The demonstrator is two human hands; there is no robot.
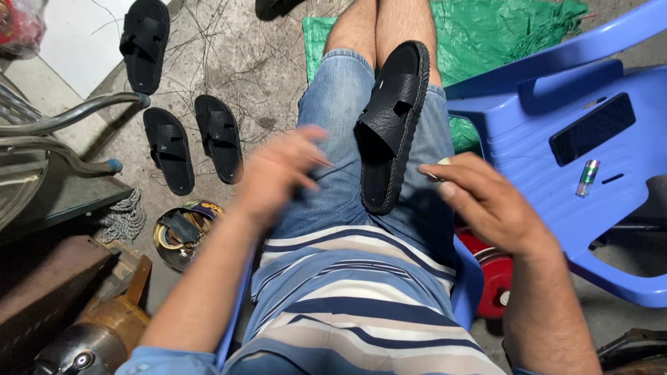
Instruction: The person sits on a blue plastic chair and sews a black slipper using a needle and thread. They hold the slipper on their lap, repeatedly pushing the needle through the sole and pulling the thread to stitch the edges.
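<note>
A black leather sandal (392,125) lies sole-down along my lap, on my denim shorts (340,104). My left hand (278,173) hovers blurred just left of it, fingers pinched together near a thin dark thread. My right hand (483,201) sits right of the sandal, fingers curled around a small pale object at the fingertips; what it is I cannot tell.
Three more black sandals (219,135) lie on the concrete floor at the left. A blue plastic chair (556,118) on the right carries a dark phone (590,128) and a small lighter (587,177). A round tin (182,232) and a green tarp (500,31) are nearby.
</note>
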